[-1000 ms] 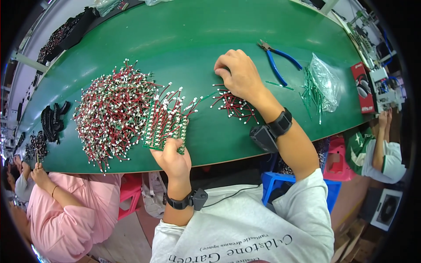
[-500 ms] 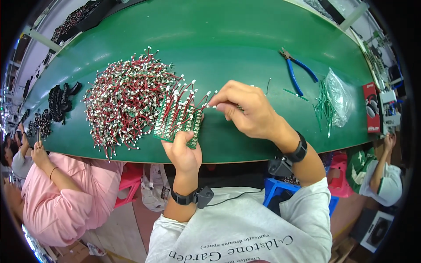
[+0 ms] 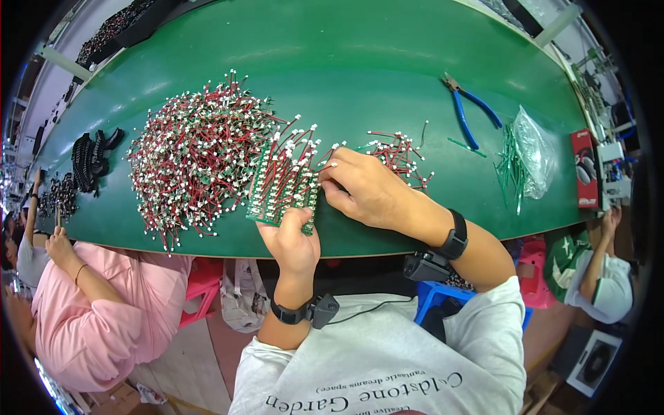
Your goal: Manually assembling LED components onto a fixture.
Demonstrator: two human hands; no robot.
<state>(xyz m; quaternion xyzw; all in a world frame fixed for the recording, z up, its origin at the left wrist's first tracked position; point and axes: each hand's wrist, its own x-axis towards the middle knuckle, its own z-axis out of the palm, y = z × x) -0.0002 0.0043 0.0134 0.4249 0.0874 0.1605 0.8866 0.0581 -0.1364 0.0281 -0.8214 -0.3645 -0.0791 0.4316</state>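
Note:
My left hand (image 3: 294, 242) grips a green circuit board panel (image 3: 280, 194) from its near edge, thumb on top. Rows of small solder points cover the panel, and red wires (image 3: 282, 149) with white connectors rise from it, leaning up and away. At the panel's right edge my right hand (image 3: 363, 188) has thumb and forefinger pinched on a red wire with a white connector; the fingertips partly hide the wire. Left of the panel lies a big heap of small wired boards (image 3: 197, 159), its right side close to the panel. Behind my right hand is a smaller loose pile of wired pieces (image 3: 400, 155).
Blue-handled cutters (image 3: 467, 114) lie at the far right. Beyond them are green strips (image 3: 510, 169), a clear plastic bag (image 3: 532, 155) and a red box (image 3: 585, 169). Black parts (image 3: 93, 162) lie at the left, near a co-worker in pink (image 3: 111, 304). The green table's near edge curves before me.
My right hand has moved left and down to the panel's right edge, uncovering the smaller pile behind it. My left hand still holds the panel, nearly in place.

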